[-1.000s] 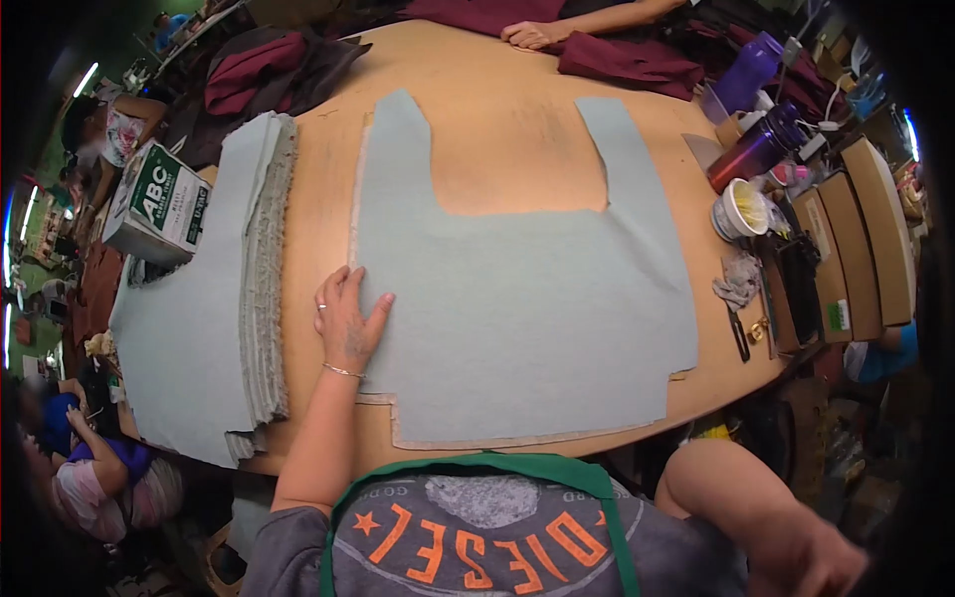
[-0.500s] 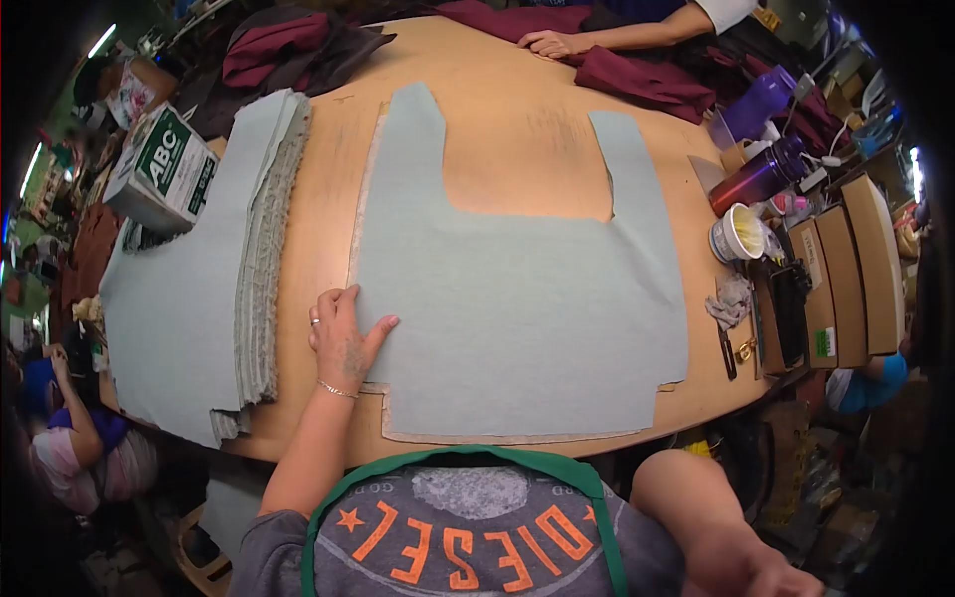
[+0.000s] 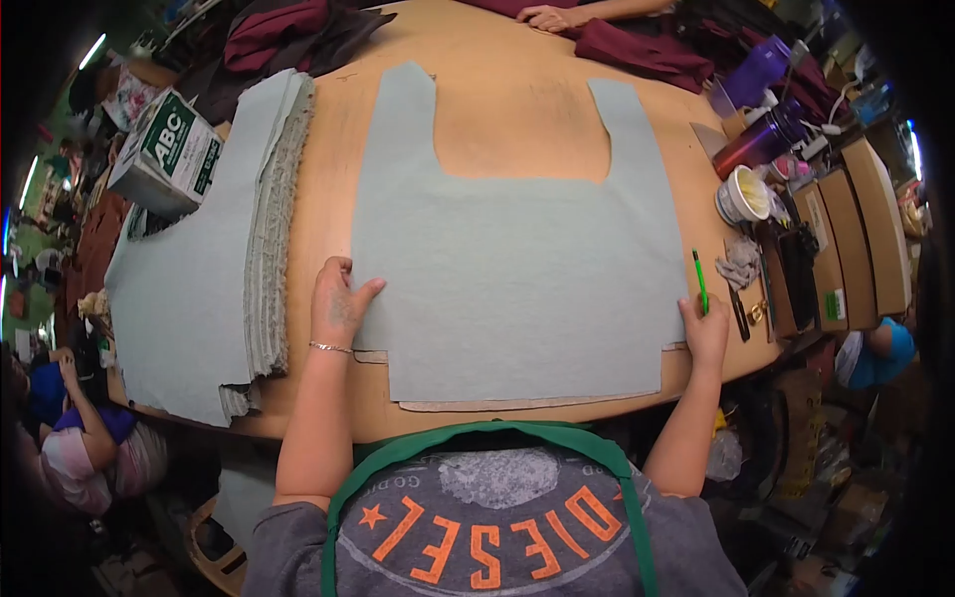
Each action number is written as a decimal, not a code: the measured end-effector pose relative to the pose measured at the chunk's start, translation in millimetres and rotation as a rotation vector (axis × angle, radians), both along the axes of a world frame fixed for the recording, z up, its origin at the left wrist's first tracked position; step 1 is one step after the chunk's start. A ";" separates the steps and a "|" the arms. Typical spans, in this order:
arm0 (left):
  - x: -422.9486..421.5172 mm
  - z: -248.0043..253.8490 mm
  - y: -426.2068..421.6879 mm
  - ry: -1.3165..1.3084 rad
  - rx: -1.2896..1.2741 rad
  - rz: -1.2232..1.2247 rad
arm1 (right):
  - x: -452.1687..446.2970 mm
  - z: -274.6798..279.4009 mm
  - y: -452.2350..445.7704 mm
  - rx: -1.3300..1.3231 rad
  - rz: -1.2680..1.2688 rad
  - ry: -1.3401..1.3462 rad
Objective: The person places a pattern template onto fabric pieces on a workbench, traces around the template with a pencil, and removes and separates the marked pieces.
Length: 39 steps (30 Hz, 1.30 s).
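Observation:
A pale grey-green cut fabric piece [image 3: 527, 289], with two upright strips at its far end, lies flat on the table. Beneath its near edge shows a thin light layer [image 3: 527, 404]. My left hand [image 3: 338, 306] rests at the fabric's left edge, thumb stretched out over the cloth and fingers bent along the border. At the right edge is my right hand [image 3: 704, 328], closed round a bright green pen or pencil [image 3: 700, 279] that points up and away; its thumb touches the fabric border.
A thick stack of similar fabric [image 3: 189, 308] lies left, with an ABC box [image 3: 167, 154] on it. Maroon cloth [image 3: 642, 55] and another person's hand [image 3: 547, 18] are across the table [image 3: 517, 109]. Right stand a white tub [image 3: 741, 196], a purple bottle [image 3: 761, 139] and cardboard boxes [image 3: 856, 234].
My right hand has come up from below the table edge to the fabric's right side, with the green pen or pencil now showing. The fabric's left edge covers more of the layer beneath.

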State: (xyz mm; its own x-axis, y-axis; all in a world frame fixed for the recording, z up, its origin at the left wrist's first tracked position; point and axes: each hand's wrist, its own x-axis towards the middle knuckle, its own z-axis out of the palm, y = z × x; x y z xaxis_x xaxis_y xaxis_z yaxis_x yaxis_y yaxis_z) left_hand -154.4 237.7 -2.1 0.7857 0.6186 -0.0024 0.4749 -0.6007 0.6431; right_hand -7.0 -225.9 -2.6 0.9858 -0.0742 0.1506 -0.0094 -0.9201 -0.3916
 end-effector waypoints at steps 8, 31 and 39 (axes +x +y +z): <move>-15.6 -25.1 16.4 -0.317 -0.116 -0.045 | -16.0 -12.5 18.9 0.014 0.039 -0.206; 22.7 -7.3 -12.3 0.230 0.403 -0.277 | 75.3 2.6 30.4 0.044 0.028 0.100; 21.5 -3.8 -12.3 0.208 0.384 -0.278 | 82.4 31.0 17.6 1.217 0.125 0.588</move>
